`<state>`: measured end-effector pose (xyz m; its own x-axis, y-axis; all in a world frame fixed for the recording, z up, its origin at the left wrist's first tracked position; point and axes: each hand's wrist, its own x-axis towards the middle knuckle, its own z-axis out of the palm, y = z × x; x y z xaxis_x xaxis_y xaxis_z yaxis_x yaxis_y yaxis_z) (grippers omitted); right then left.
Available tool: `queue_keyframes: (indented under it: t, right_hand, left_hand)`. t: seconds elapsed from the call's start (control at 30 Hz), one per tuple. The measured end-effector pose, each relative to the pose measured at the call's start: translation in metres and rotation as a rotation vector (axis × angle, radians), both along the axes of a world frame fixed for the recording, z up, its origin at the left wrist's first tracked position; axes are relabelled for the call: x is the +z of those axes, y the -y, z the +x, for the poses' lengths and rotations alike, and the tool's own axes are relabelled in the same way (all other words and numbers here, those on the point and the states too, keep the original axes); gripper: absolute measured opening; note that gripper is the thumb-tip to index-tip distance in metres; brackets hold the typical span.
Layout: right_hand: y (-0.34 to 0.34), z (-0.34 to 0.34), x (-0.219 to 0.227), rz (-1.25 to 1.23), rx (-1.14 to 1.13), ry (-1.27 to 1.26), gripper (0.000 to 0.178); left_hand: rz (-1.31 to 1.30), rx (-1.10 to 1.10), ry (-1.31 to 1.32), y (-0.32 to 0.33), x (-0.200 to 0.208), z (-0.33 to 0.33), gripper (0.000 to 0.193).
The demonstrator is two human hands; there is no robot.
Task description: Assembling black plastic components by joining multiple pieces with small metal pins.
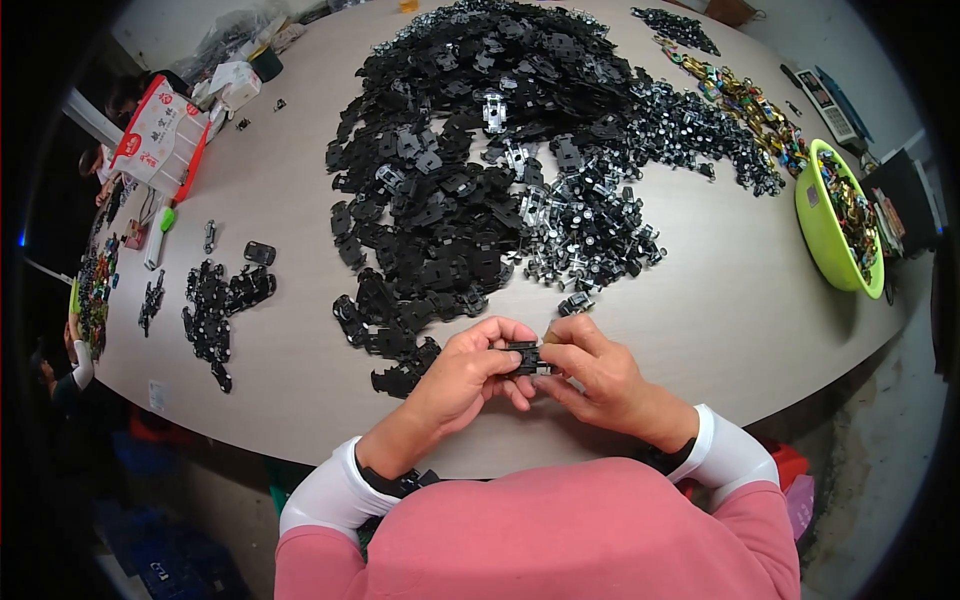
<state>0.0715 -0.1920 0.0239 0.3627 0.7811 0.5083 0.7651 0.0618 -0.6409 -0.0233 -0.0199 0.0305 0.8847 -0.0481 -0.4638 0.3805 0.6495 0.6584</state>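
Observation:
Close to the table's near edge, both hands hold a small black toy car chassis (527,357). My left hand (465,368) is closed around its left end, with the thumb lying on top. At its right end, the thumb and fingers of my right hand (597,374) pinch it. The fingers hide whether a smaller part sits in the right hand's pinch. Just beyond the right hand lies a chassis piece with shiny parts (575,304). A big heap of black chassis (430,230) spreads beyond my left hand, beside a pile of small wheel-and-axle parts (590,235).
A lime-green basin (815,215) full of colourful small parts stands at the right edge, near a calculator-like device (828,105). At left lie a cluster of black chassis (210,315), a green-tipped tool (160,235) and a red-white package (160,140). Other people sit at far left.

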Motion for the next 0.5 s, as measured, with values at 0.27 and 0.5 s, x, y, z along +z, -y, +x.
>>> queue_keyframes:
  t: [0.27,0.5]
  right_hand:
    - [0.005,-0.001,0.007,0.004,0.013,0.096,0.038]
    - [0.003,-0.006,-0.003,0.116,0.033,0.143,0.037]
  left_hand:
    - [0.154,-0.123,0.022,-0.001,-0.004,-0.002,0.015]
    - [0.133,-0.104,0.035,0.008,0.001,-0.004,0.016]
